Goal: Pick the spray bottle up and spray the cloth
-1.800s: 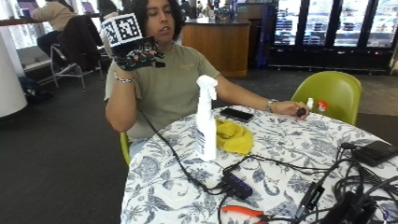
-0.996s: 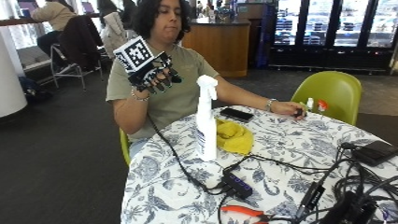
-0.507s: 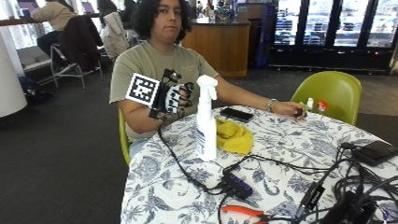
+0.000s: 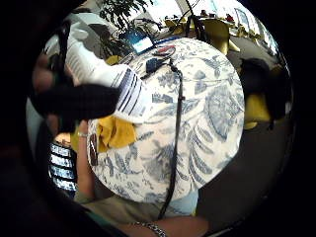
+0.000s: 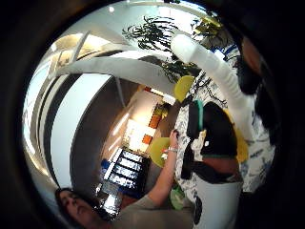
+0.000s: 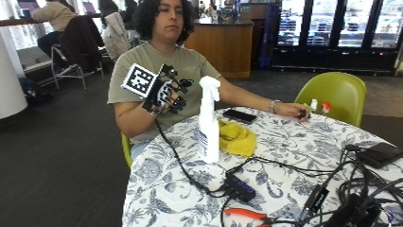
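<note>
Spray bottle (image 6: 208,122) stood upright on the table (image 6: 302,156) just beside the yellow cloth (image 6: 237,138); tall, light and likely tippy, it wanted your open, empty gloved hand (image 6: 167,94) around its neck.

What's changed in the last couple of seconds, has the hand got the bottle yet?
The gloved right hand has come down from head height and moved in toward the spray bottle, now level with its neck but not yet holding it. The bottle, the yellow cloth beside it and the bare hand on the table stayed put.
</note>
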`<state>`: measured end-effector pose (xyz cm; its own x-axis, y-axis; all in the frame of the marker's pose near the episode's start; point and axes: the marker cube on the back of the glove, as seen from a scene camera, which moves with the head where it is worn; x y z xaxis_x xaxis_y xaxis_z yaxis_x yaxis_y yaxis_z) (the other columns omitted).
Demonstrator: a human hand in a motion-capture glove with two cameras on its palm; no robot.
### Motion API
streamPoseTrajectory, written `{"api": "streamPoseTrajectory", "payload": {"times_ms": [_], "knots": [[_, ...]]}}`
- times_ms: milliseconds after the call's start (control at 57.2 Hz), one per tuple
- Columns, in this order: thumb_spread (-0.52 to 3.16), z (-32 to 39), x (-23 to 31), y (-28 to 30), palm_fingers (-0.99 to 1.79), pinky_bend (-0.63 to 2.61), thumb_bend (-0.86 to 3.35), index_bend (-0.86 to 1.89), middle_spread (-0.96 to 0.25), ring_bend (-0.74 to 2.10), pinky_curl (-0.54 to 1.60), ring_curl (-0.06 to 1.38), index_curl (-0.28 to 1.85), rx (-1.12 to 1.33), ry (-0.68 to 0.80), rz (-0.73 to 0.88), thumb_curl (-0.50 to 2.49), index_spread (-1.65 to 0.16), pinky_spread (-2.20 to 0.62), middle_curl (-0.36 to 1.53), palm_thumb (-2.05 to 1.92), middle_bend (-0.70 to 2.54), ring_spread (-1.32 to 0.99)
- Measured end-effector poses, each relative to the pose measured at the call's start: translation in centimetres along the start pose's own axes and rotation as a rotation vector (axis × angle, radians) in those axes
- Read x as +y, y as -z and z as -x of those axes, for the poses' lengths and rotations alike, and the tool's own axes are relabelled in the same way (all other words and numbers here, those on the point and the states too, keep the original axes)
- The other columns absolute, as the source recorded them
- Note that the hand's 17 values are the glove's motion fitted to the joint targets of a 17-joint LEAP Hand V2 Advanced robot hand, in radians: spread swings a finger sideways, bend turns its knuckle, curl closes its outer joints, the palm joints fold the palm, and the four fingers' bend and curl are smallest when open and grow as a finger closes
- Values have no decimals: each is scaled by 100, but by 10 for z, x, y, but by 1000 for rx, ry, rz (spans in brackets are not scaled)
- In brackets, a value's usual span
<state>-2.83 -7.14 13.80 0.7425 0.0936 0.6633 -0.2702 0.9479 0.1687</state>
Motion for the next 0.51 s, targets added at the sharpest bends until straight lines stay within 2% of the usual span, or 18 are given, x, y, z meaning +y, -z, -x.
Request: {"api": "streamPoseTrajectory", "payload": {"times_ms": [87,105,122,140,175,210,297,419,507], "knots": [[137,-6,16,6,75,71,-1,24,-6,72,54,49,43,26,13,4,45,-25,-13,55,73,49,-9],[136,-7,19,7,60,67,-2,21,-3,66,52,47,42,29,20,12,45,-27,-8,54,72,45,-7],[136,-8,22,9,67,67,-2,22,-3,67,53,48,43,30,24,25,45,-26,-7,54,72,46,-7],[134,-9,26,11,48,64,-3,18,0,60,51,45,41,30,21,43,44,-29,-2,51,71,39,-5],[133,-10,36,15,50,63,-2,16,1,57,50,44,40,25,-6,94,44,-30,1,50,70,38,-4],[130,-10,44,19,35,60,-3,15,4,53,48,42,38,20,-43,110,43,-32,8,47,69,31,0],[126,-13,56,22,29,58,-3,12,8,46,43,37,34,26,-87,45,42,-35,16,43,67,24,3],[120,-19,85,34,25,58,-2,10,10,45,40,35,29,34,20,112,41,-37,22,40,67,20,5],[117,-18,107,40,25,58,-2,11,11,45,39,34,27,44,30,100,40,-37,24,39,66,19,6]]}}
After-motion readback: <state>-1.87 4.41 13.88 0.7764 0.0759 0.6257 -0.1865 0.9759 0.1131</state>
